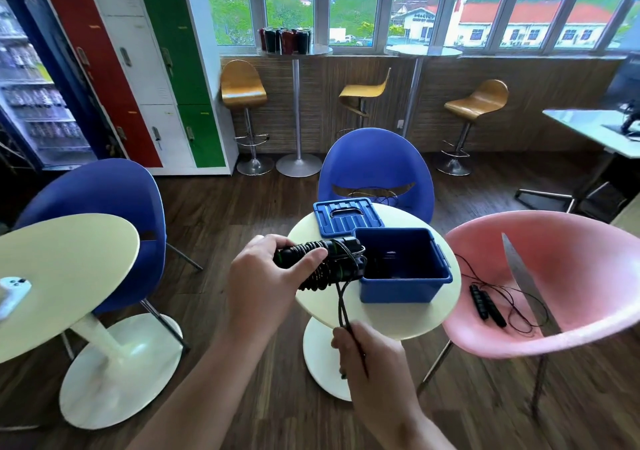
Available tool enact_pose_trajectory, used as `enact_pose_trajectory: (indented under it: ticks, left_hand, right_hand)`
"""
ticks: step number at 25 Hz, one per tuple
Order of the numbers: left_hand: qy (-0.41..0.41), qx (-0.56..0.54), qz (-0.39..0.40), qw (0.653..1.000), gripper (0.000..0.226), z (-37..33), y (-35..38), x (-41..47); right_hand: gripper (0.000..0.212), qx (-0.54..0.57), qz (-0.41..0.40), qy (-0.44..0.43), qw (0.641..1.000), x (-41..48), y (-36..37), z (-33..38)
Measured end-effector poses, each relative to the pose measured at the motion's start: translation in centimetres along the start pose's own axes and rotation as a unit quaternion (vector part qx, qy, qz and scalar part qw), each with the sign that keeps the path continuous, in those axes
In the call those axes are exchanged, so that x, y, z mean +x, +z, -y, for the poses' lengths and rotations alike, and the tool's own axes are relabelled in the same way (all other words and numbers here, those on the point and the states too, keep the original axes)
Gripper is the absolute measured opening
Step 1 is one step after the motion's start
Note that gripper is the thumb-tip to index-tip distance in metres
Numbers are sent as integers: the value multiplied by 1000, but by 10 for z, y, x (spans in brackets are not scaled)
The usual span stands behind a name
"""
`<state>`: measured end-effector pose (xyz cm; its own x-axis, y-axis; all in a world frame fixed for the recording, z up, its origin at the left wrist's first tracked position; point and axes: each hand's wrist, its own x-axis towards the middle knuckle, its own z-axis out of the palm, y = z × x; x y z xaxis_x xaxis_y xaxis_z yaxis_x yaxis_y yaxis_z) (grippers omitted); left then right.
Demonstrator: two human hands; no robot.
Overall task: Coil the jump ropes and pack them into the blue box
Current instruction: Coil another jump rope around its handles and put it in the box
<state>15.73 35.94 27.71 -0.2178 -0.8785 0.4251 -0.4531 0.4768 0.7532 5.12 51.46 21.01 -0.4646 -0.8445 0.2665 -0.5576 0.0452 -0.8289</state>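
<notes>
- The pink chair (pixel 571 259) at the near right carries a second jump rope (pixel 486 306) on its seat; its thin cord lies sprawled, not yet coiled.
- The round table (pixel 398 321) bears the blue box (pixel 398 288), open, on its right side; the lid (pixel 346 217) lies flat just beyond it, to the far left.
- Our left hand (pixel 266 276) is clamped round the paired handles of the jump rope (pixel 341 262), held in the air just left of the box's rim; cord is wound about them.
- Our right hand (pixel 370 356), nearer and lower, has its fingers curled tight on the loose tail of cord (pixel 343 304).
- We judge the handles stiff and easy to grip; the cord looks light, thin and springy, likely to unwind; we would hold the bundle across its wraps.
</notes>
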Motion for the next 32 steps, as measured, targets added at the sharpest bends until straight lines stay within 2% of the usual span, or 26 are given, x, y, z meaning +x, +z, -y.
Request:
enact_pose_trajectory:
  ticks: [3,5,9,12,14,17,22,26,29,32]
  left_hand:
    - [-24,-28,2,999,58,1,3,-2]
    - [-28,-38,-7,999,54,1,2,0]
    - [-25,-42,-10,999,51,2,1,3]
    - [-38,-52,-7,998,52,5,3,1]
    - [-57,-65,-2,996,53,7,4,0]
    - [-95,-85,24,992,53,7,5,-1]
    - [-166,-165,104,967,50,3,5,-2]
    - [-148,-178,196,953,56,-5,-6,-1]
    - [-133,-180,282,933,57,-9,-13,3]
    - [-91,-98,310,941,58,-8,-14,3]
  right_hand:
    - [28,79,25,21,996,-5,1,2]
    - [27,166,36,65,983,-13,2,11]
    - [44,367,-25,211,906,-23,12,7]
    - [53,393,2,221,893,-24,18,-2]
    - [62,372,36,174,911,-25,19,-10]
    - [39,299,78,122,943,-19,14,-20]
    - [23,277,168,146,935,18,-12,-34]
    - [6,174,248,132,944,78,-44,-44]
    - [5,105,308,87,941,121,-67,-25]
    - [12,-76,369,34,926,154,-87,15]
